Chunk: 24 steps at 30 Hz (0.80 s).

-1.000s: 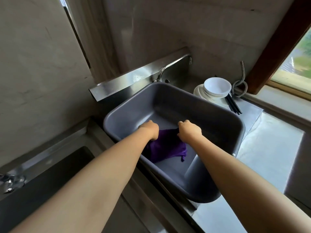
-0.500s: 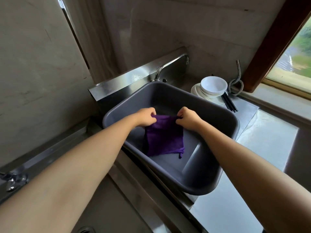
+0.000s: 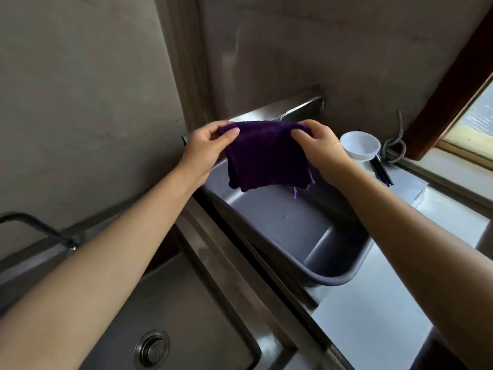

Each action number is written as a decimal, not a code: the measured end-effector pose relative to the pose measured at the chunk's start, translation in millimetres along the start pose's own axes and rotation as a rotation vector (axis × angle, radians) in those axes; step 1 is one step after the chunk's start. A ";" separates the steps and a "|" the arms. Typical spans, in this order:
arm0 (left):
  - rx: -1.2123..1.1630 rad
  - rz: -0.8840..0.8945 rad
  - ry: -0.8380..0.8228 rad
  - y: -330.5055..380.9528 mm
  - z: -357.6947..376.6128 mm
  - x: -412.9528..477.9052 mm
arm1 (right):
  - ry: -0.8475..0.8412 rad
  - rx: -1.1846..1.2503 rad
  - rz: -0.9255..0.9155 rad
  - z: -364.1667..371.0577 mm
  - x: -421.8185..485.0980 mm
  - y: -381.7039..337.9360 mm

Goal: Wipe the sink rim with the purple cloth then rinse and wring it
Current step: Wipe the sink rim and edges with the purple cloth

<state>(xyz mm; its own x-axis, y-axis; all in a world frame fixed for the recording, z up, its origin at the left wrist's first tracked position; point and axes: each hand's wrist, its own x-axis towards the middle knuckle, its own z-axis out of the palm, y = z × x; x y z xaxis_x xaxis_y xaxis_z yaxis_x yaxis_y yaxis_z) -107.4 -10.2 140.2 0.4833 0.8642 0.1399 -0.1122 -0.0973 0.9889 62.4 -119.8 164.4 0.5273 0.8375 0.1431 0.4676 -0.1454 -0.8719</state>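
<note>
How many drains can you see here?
1: a round metal drain in the floor of the steel sink at bottom left. The grey tub may hide another.

The grey basin [image 3: 333,273] lies open beneath the purple cloth [image 3: 266,156]. At three o'clock, stacked white bowls [image 3: 360,145] and black chopsticks [image 3: 381,172] crowd the counter; at seven o'clock the steel sink [image 3: 186,303] is clear.

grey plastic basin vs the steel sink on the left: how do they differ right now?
The grey basin is dark matte plastic with rounded walls; the steel sink is shiny metal with squarer edges. The sink shows a round drain; no drain shows in the basin. The purple cloth, held by the left hand and right hand, hangs over the basin, not the sink. Both look empty.
</note>
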 end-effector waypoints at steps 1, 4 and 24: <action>-0.031 0.008 0.034 9.2 -6.5 -6.8 | -0.019 0.106 0.015 3.6 -5.7 -13.3; -0.065 0.022 0.117 25.9 -29.2 -29.4 | -0.149 0.422 0.082 17.8 -27.1 -43.9; 0.197 -0.403 0.136 -139.8 -178.6 -156.9 | -0.195 0.647 0.814 237.8 -177.8 45.6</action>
<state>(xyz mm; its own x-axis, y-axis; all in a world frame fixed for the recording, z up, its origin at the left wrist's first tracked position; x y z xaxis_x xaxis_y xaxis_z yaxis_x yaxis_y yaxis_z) -322.5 -44.0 -29.0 0.3352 0.9078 -0.2519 0.2343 0.1787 0.9556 -178.7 -150.1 -12.2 0.3615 0.6927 -0.6241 -0.4731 -0.4406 -0.7629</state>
